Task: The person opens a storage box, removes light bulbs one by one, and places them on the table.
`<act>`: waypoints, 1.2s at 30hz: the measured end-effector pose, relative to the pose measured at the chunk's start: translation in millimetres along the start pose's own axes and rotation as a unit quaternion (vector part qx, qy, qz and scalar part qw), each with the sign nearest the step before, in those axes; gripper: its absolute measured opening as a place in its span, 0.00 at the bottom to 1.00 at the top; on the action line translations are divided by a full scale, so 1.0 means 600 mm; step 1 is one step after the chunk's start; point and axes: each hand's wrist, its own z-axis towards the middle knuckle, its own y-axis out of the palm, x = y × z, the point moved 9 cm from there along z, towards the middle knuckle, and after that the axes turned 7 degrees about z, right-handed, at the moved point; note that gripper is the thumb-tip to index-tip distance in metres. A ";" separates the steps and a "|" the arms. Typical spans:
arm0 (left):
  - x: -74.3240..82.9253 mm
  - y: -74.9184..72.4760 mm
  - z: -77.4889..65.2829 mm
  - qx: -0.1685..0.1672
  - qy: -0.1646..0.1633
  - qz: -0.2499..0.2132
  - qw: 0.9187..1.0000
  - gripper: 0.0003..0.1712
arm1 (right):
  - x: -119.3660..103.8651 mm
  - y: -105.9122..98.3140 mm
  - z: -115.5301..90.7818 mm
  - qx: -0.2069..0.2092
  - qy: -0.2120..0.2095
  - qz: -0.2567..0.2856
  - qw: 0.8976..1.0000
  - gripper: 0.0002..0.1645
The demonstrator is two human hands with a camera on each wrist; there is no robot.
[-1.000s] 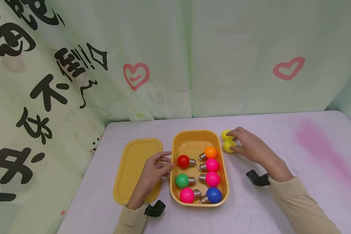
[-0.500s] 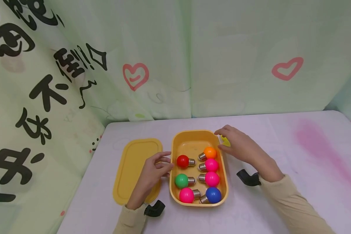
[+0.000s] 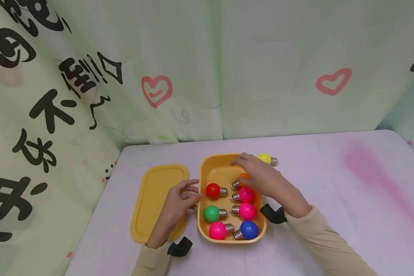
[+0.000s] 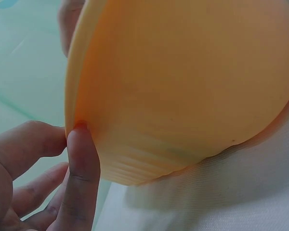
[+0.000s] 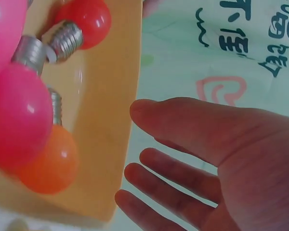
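Note:
My left hand (image 3: 179,201) is at the left side of a yellow plastic box (image 3: 224,163). In the left wrist view its thumb (image 4: 82,149) lies against the outer wall, with a finger across the rim, pinching it. The right hand (image 3: 262,172) hovers over the box's far right part, and the right wrist view shows its fingers spread with nothing between them. Inside lie a red bulb (image 3: 212,191), a green bulb (image 3: 211,214), a blue bulb (image 3: 249,230), several pink bulbs (image 3: 217,230) and an orange bulb (image 5: 50,161), partly hidden by the right hand in the head view.
A yellow lid (image 3: 155,203) lies flat on the table (image 3: 307,165), left of the box. Just beyond the right hand is a yellow bulb (image 3: 264,158) on the table. A curtain (image 3: 262,76) with red hearts and black writing hangs behind.
My right hand has left the two yellow bulbs and moved left over the box; one of those bulbs is now out of sight. The left hand has stayed at the rim.

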 end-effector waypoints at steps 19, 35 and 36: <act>0.002 -0.001 0.000 0.000 0.004 0.003 1.000 0.26 | -0.045 0.065 0.027 -0.055 -0.030 -0.011 0.998 0.24; -0.001 -0.001 0.000 -0.004 0.004 0.009 1.000 0.27 | -0.058 0.107 0.040 -0.098 -0.053 -0.021 0.994 0.23; -0.001 -0.001 0.000 -0.004 0.004 0.009 1.000 0.27 | -0.058 0.109 0.041 -0.099 -0.051 -0.022 0.993 0.23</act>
